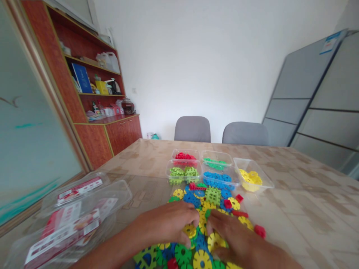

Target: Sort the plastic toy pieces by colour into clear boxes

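Observation:
A pile of colourful plastic gear-shaped pieces (pixel 207 201) in yellow, blue, green and red lies on the table in front of me. My left hand (pixel 168 224) rests on the pile with its fingers curled around a yellow gear piece (pixel 190 230). My right hand (pixel 232 235) lies beside it, fingers bent over another yellow gear piece (pixel 214 241). Behind the pile stand several clear tubs sorted by colour: red pieces (pixel 185 156), light green pieces (pixel 183 173), dark green pieces (pixel 215 163), blue pieces (pixel 218 179) and yellow pieces (pixel 251 179).
Clear plastic lids with red-and-white labels (pixel 78 213) lie at the left on the patterned table (pixel 303 201). Two grey chairs (pixel 192 129) stand at the far edge. A red-brown shelf cabinet (pixel 95 97) fills the left wall; grey panels (pixel 316 97) lean at the right.

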Available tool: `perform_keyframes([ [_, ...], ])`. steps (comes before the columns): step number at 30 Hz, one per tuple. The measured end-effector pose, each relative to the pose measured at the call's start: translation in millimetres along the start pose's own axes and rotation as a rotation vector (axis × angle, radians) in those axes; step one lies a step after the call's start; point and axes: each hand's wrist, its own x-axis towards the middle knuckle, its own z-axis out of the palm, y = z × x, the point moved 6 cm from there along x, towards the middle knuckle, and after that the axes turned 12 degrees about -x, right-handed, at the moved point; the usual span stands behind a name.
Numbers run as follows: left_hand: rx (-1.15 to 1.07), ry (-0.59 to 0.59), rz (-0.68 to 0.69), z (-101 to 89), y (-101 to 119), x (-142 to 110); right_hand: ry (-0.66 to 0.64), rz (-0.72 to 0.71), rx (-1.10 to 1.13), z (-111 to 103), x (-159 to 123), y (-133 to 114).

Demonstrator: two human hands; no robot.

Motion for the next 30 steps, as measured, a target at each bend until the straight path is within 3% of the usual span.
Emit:
perform_keyframes([
  [5,-0.033,0.000,0.065,-5.1,1,4,0.007,0.025,0.088,-2,-5,10],
  [9,-0.110,-0.012,0.046,-4.1,-6,6,-0.081,0.084,0.085,-6,-11,13],
  [12,-0.122,0.059,0.063,-6.7,-9,9,-0.114,0.066,0.071,-10,-11,9],
  [20,0.026,0.253,-0.021,-19.3,-13,12,0.108,0.033,0.099,-14,3,6],
  [22,0.016,0.267,-0.038,-21.8,-14,12,0.102,0.022,0.097,-10,2,8],
  [26,-0.081,0.262,-0.047,-22.3,-18,13,-0.004,0.027,0.017,-1,-2,11],
  [30,-0.258,0.199,-0.006,-14.6,-20,17,-0.008,0.043,-0.044,-2,-2,10],
])
